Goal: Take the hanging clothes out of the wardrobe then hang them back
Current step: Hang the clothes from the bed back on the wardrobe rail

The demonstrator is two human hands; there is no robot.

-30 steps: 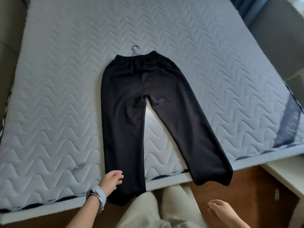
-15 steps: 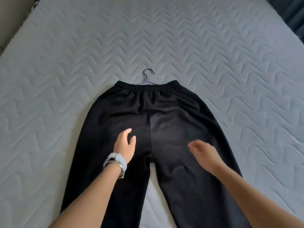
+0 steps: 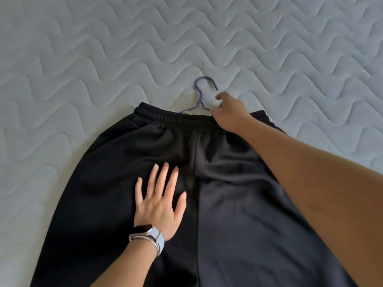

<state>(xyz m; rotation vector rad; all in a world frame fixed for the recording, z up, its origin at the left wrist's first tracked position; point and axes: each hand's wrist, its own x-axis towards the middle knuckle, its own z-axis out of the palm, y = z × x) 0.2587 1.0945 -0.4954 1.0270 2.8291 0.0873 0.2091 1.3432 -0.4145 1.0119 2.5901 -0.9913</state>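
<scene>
Black trousers (image 3: 116,183) lie flat on the quilted mattress (image 3: 83,59), waistband away from me. A purple wire hanger (image 3: 200,94) sticks out of the waistband, its hook resting on the mattress. My left hand (image 3: 160,201), with a watch on the wrist, presses flat on the trousers' left side, fingers spread. My right hand (image 3: 230,112) reaches over the waistband to the base of the hanger's neck. Its forefinger touches the wire there, and a gap shows between thumb and forefinger. The hanger's shoulders are hidden inside the trousers.
The grey-white mattress with its wavy quilting fills the whole view around the trousers. The trouser legs run out of the frame at the bottom.
I have leaned in closer over the bed. My left hand has spread flat on the trousers. My right hand has moved forward from the seat of the trousers to the hanger's neck.
</scene>
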